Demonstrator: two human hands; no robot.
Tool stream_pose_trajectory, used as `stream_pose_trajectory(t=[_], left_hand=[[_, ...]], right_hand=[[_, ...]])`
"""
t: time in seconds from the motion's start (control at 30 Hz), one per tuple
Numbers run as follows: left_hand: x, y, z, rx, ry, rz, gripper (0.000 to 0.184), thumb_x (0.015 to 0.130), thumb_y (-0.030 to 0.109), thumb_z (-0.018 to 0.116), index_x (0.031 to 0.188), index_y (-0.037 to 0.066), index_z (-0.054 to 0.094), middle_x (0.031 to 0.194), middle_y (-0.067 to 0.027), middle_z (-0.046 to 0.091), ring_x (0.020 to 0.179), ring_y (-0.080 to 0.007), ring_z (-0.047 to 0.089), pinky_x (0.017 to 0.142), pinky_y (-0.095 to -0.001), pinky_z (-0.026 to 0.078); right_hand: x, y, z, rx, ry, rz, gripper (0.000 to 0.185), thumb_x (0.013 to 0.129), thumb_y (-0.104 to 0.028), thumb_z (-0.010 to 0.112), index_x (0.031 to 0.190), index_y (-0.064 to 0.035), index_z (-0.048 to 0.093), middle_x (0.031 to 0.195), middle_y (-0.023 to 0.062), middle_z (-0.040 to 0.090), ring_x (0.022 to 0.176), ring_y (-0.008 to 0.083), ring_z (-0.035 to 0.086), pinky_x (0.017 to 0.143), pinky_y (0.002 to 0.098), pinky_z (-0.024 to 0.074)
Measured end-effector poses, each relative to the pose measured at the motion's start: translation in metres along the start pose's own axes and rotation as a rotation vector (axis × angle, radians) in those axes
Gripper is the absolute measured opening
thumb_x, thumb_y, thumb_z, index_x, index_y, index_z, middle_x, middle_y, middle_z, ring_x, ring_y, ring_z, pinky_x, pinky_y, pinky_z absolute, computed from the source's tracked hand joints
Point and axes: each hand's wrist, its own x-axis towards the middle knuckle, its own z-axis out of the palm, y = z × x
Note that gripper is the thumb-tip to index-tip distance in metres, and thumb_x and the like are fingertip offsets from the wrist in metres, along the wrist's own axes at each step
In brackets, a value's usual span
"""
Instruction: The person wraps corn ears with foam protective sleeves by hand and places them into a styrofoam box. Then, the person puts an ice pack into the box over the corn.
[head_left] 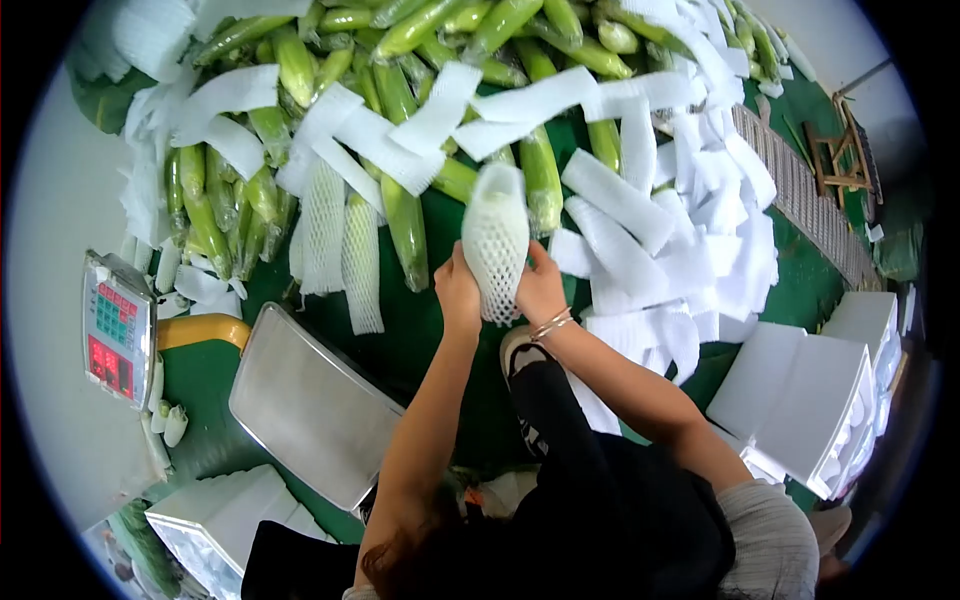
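Between my two hands stands a white foam net sleeve (pixel 497 245), bulging around something pale; the sleeve hides most of it. My left hand (pixel 458 292) is closed on the sleeve's lower left side, and my right hand (pixel 541 292) grips its lower right side. Just beyond lie long green vegetables (pixel 403 215) wrapped in clear film. Flat foam net sleeves (pixel 361 265) lie to the left of my hands. On the right is a large heap of loose white foam sleeves (pixel 690 240).
A scale's metal platform (pixel 310 405) is at the left, with its lit display panel (pixel 115 330) beyond it. White foam boxes stand at the lower right (pixel 800 400) and lower left (pixel 235 515). A small wooden stool (pixel 843 160) is at the far right.
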Motion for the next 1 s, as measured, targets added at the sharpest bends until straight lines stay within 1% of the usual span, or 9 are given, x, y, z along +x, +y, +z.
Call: stream_pose_trajectory(t=[0.27, 0.4, 0.43, 0.5, 0.67, 0.8, 0.87, 0.93, 1.0], left_hand=[[-0.009, -0.06, 0.007, 0.756, 0.225, 0.078, 0.049, 0.091, 0.035, 0.04, 0.079, -0.006, 0.064, 0.079, -0.0312, 0.059, 0.078, -0.0478, 0.056, 0.068, -0.0526, 0.044], [-0.025, -0.042, -0.027, 0.369, 0.107, 0.138, 0.054, 0.096, 0.039, 0.033, 0.1, -0.008, 0.058, 0.1, -0.0275, 0.059, 0.088, -0.0378, 0.058, 0.079, -0.0426, 0.044], [-0.015, -0.052, -0.045, 0.116, -0.012, -0.096, 0.056, 0.098, 0.041, 0.03, 0.105, -0.009, 0.055, 0.105, -0.0197, 0.058, 0.09, -0.0273, 0.057, 0.082, -0.0361, 0.043], [-0.036, -0.001, -0.065, -0.055, -0.247, -0.225, 0.045, 0.09, 0.03, 0.051, 0.118, -0.006, 0.048, 0.104, -0.0138, 0.06, 0.089, -0.0213, 0.058, 0.079, -0.0325, 0.047], [-0.042, -0.013, -0.106, 0.591, -0.266, 0.001, 0.076, 0.063, 0.019, 0.075, 0.126, 0.0, 0.038, 0.106, -0.0197, 0.059, 0.094, -0.0329, 0.06, 0.079, -0.0385, 0.048], [-0.044, -0.012, -0.091, 0.926, -0.25, 0.269, 0.074, 0.065, 0.02, 0.071, 0.129, 0.008, 0.035, 0.113, -0.0229, 0.051, 0.097, -0.041, 0.054, 0.081, -0.0431, 0.046], [-0.04, -0.004, -0.087, 0.996, -0.248, 0.32, 0.072, 0.067, 0.021, 0.071, 0.129, 0.009, 0.036, 0.113, -0.0222, 0.049, 0.097, -0.0403, 0.053, 0.081, -0.0426, 0.045], [-0.042, 0.004, -0.09, 1.243, -0.149, 0.585, 0.067, 0.068, 0.022, 0.071, 0.126, 0.007, 0.041, 0.111, -0.0204, 0.051, 0.098, -0.0375, 0.052, 0.086, -0.041, 0.043], [-0.039, 0.025, -0.1, 0.743, -0.151, 0.605, 0.046, 0.07, 0.01, 0.07, 0.113, 0.004, 0.054, 0.104, -0.0163, 0.056, 0.094, -0.0288, 0.056, 0.082, -0.0376, 0.045]], right_hand=[[0.024, 0.045, -0.005, -0.653, 0.047, -0.065, 0.024, 0.083, -0.015, 0.046, 0.087, -0.001, 0.065, 0.081, 0.0258, 0.061, 0.077, 0.0429, 0.059, 0.069, 0.0453, 0.0479], [-0.011, 0.013, -0.016, -0.795, -0.32, -0.218, 0.022, 0.082, -0.017, 0.045, 0.082, -0.0038, 0.062, 0.077, 0.0225, 0.061, 0.076, 0.0421, 0.059, 0.07, 0.048, 0.0475], [-0.021, 0.007, -0.015, -0.9, -0.44, -0.296, 0.02, 0.08, -0.019, 0.046, 0.08, -0.0065, 0.062, 0.075, 0.0204, 0.062, 0.073, 0.0408, 0.059, 0.068, 0.0483, 0.0482], [-0.028, -0.052, -0.016, -1.259, -0.826, -0.548, 0.02, 0.078, -0.027, 0.054, 0.08, -0.0097, 0.064, 0.082, 0.0155, 0.062, 0.077, 0.0338, 0.062, 0.067, 0.0433, 0.0506], [0.07, -0.161, 0.108, -0.711, -0.143, -1.072, 0.028, 0.078, -0.016, 0.058, 0.099, 0.0019, 0.052, 0.092, 0.0215, 0.054, 0.09, 0.0363, 0.054, 0.075, 0.0429, 0.0471], [0.167, -0.141, 0.213, -0.941, -0.017, -0.832, 0.043, 0.078, -0.023, 0.062, 0.105, 0.0068, 0.047, 0.103, 0.0239, 0.056, 0.094, 0.0362, 0.056, 0.082, 0.0433, 0.0465], [0.168, -0.147, 0.196, -0.938, -0.377, -0.557, 0.048, 0.078, -0.024, 0.062, 0.112, 0.0044, 0.044, 0.105, 0.0261, 0.056, 0.098, 0.0379, 0.056, 0.085, 0.0434, 0.0461], [0.173, -0.135, 0.16, -0.918, -0.304, -0.681, 0.061, 0.076, -0.012, 0.057, 0.131, -0.0018, 0.031, 0.113, 0.0242, 0.054, 0.104, 0.0378, 0.054, 0.085, 0.0431, 0.0464], [0.163, -0.126, 0.082, -0.716, -0.177, -0.701, 0.074, 0.071, -0.001, 0.057, 0.138, -0.0066, 0.024, 0.121, 0.0213, 0.05, 0.105, 0.0372, 0.054, 0.086, 0.042, 0.0461]])
